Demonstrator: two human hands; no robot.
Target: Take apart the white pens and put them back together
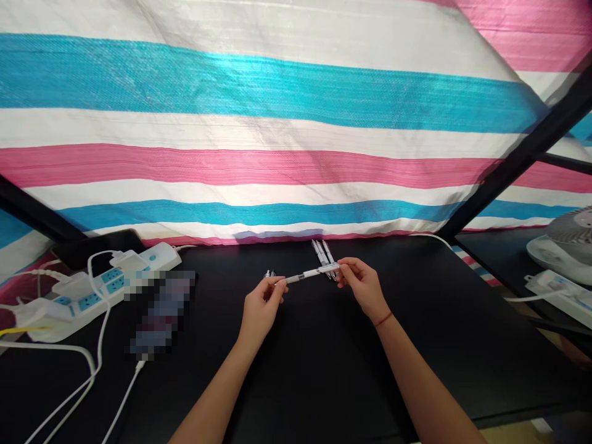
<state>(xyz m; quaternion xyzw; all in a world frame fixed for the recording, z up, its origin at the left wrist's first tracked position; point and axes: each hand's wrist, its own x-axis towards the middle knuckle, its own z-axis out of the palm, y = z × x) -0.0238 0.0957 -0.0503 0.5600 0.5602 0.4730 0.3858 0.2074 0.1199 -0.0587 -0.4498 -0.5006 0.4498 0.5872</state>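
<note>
Left hand (261,311), right hand (363,287), gripping white pen (305,275)

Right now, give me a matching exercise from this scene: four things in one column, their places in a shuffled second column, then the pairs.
Things:
1. Red cord bracelet
2. White power strip
3. White pen
4. Group of pens

Places:
A. Held between the left hand and right hand
B. Lying on the black tabletop, just beyond the hands
C. Around the right wrist
D. At the tabletop's left side, with white cables plugged in

Pairs: 1C, 2D, 3A, 4B
</note>
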